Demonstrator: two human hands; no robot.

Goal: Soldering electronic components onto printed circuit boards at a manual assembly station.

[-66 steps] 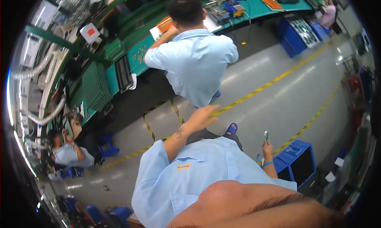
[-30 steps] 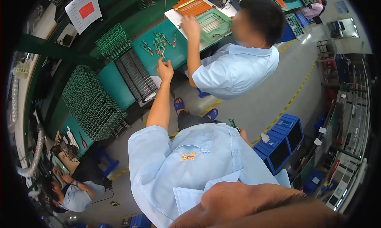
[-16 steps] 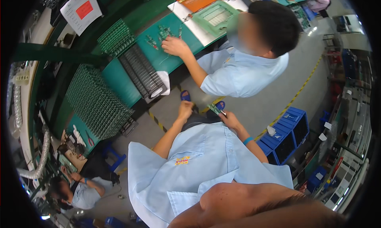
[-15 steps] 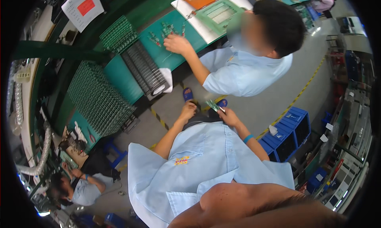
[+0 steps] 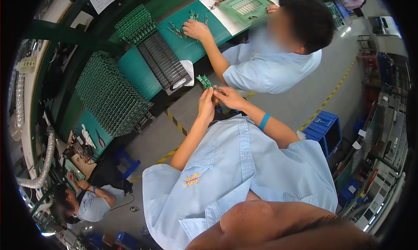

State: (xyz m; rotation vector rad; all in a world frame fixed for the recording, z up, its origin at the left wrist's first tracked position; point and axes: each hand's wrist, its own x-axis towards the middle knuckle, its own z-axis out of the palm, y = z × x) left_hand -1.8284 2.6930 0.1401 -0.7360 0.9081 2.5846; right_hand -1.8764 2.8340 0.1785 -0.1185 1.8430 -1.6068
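Note:
Small green circuit boards [image 5: 204,81] stick up from between my two hands, in front of my body. My left hand [image 5: 206,105] is closed on their lower end, fingertips pinching it. From the other side my right hand [image 5: 230,98], below a blue wristband, also grips that end. The fingers hide the lower part of the boards, and how many there are I cannot tell. Ahead of my hands, on the green bench, stands a dark slotted rack [image 5: 161,60] with a white piece at its near end.
A large stack of green boards [image 5: 111,95] stands at the left, another upright group [image 5: 136,25] beyond the rack. A co-worker [image 5: 272,58] reaches over loose boards [image 5: 175,30] on the bench [image 5: 191,49]. Another person [image 5: 93,204] sits lower left. Blue bins [image 5: 322,130] stand at the right.
My right hand has brought the boards up and left, and my left hand has come up to grip them too. The co-worker's other hand now shows by the light green frame.

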